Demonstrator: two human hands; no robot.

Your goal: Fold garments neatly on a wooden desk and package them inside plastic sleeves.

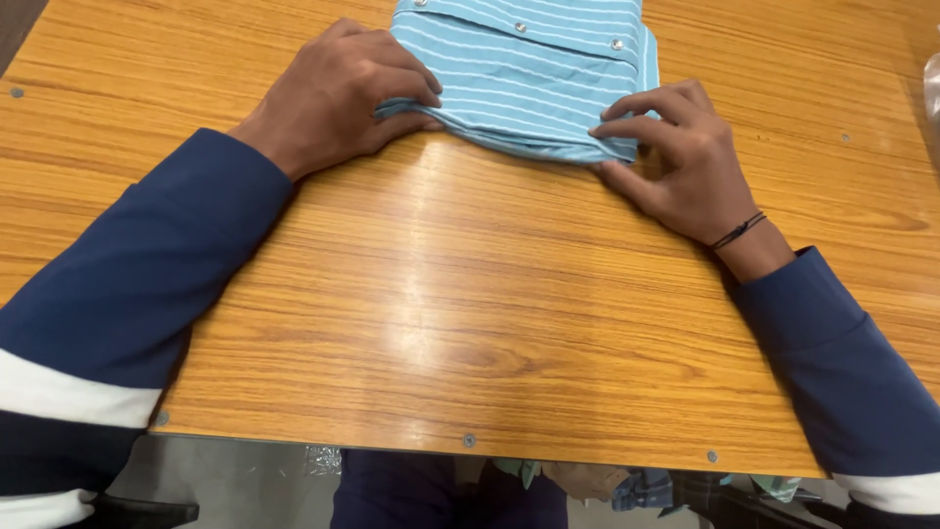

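A folded light-blue shirt (524, 73) with thin white stripes and small silver buttons lies at the far middle of the wooden table (441, 313). My left hand (338, 93) grips the shirt's near left corner, thumb under the fold and fingers on top. At the near right corner, my right hand (676, 157) pinches the folded edge between thumb and fingertips. A thin black band circles the right wrist. Both arms wear dark blue sleeves with white stripes.
The table's near edge runs along the bottom with small screws in it. Below the edge, bundled cloth (627, 485) and my dark trousers (441, 495) show. A clear plastic item (930, 88) sits at the far right edge.
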